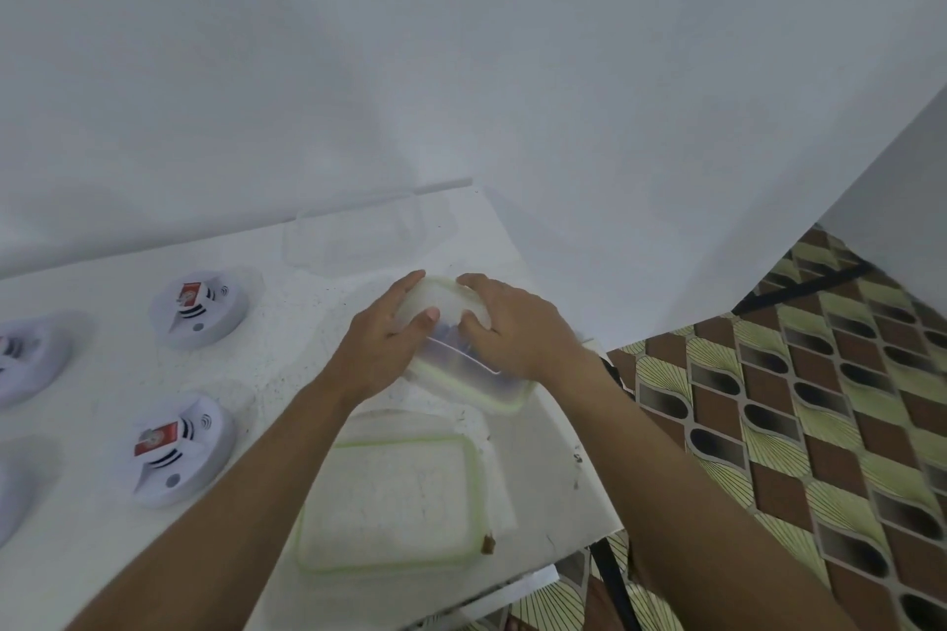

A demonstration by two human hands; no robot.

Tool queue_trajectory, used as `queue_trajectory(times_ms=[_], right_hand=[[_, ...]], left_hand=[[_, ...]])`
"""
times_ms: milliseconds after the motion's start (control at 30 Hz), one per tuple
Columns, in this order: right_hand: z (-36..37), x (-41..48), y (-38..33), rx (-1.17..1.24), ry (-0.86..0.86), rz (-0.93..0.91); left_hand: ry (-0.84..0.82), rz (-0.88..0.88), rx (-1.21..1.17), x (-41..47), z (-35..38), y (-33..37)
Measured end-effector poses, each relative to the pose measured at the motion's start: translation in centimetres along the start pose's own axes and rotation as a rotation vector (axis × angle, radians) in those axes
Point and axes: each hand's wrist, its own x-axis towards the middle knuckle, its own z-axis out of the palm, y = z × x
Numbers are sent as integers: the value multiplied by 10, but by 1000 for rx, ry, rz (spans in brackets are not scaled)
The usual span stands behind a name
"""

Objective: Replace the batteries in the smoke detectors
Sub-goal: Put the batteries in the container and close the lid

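A clear plastic container with a green-rimmed lid (464,374) stands on the white table (287,323), with dark things dimly visible inside. My left hand (382,338) grips its left side, thumb on the lid. My right hand (517,328) grips its right side, fingers curled over the lid's far edge. White round smoke detectors lie to the left: one at the back (200,310) and one nearer (177,448), each with a red-and-white battery showing. Another detector (25,359) sits at the left edge.
A second green-rimmed lid or container (392,502) lies near the table's front edge. A clear empty container (358,236) sits at the back by the white wall. The table's right edge drops to a patterned brown and green floor (794,400).
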Motion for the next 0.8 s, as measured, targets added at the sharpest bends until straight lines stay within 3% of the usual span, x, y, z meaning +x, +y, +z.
queue_trajectory(times_ms=[400, 567, 667, 800], right_hand=[[5, 4, 3, 7, 48, 13], [5, -6, 6, 124, 305, 64], [6, -20, 8, 213, 357, 152], [7, -37, 18, 532, 423, 292]], left_hand=[[-19, -11, -51, 4, 0, -2], [-128, -24, -103, 7, -8, 1], [-84, -78, -131, 5, -14, 6], [-7, -125, -78, -4, -16, 8]])
